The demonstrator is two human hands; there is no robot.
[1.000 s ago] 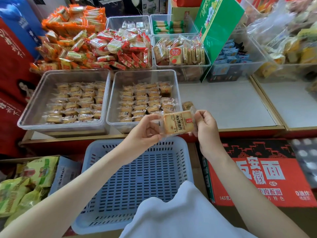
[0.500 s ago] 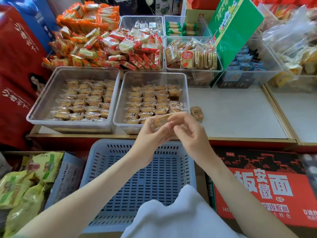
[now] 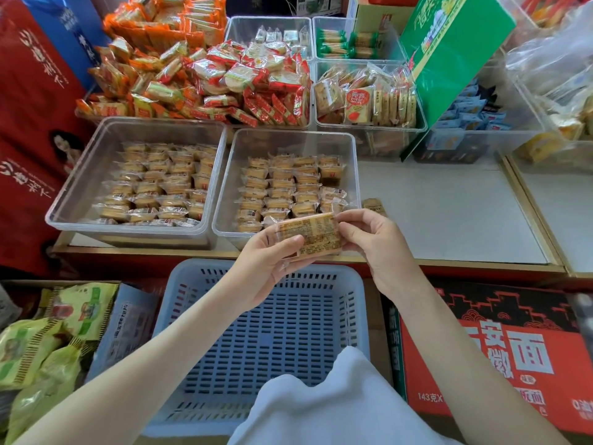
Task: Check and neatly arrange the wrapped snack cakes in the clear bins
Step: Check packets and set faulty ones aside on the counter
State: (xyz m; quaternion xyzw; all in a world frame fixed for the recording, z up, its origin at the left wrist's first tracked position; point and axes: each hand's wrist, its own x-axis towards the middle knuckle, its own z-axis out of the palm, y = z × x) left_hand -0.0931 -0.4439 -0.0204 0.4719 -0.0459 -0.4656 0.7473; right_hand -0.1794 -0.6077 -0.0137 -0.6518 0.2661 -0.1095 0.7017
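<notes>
Both hands hold one wrapped snack cake (image 3: 308, 233) above the counter (image 3: 449, 213) edge, printed back side up (text illegible). Left hand (image 3: 268, 268) fingers clamped on its left end, right hand (image 3: 378, 242) fingers pinching its right end. Cake sits just in front of right clear bin (image 3: 351, 162); left clear bin (image 3: 96, 165) beside it, both holding rows of cakes.

The slatted basket (image 3: 263, 332) is pale blue-grey, pierced with rows of dark slots. Right of the basket, a carton (image 3: 500, 351) is red with white characters under a black band of red line patterns. Left of the basket, bags (image 3: 35, 345) are lime green with striped edges. Beyond the basket, the clear bins (image 3: 221, 175) hold golden-tan cakes; farther back lie orange and red wrappers (image 3: 199, 72).
</notes>
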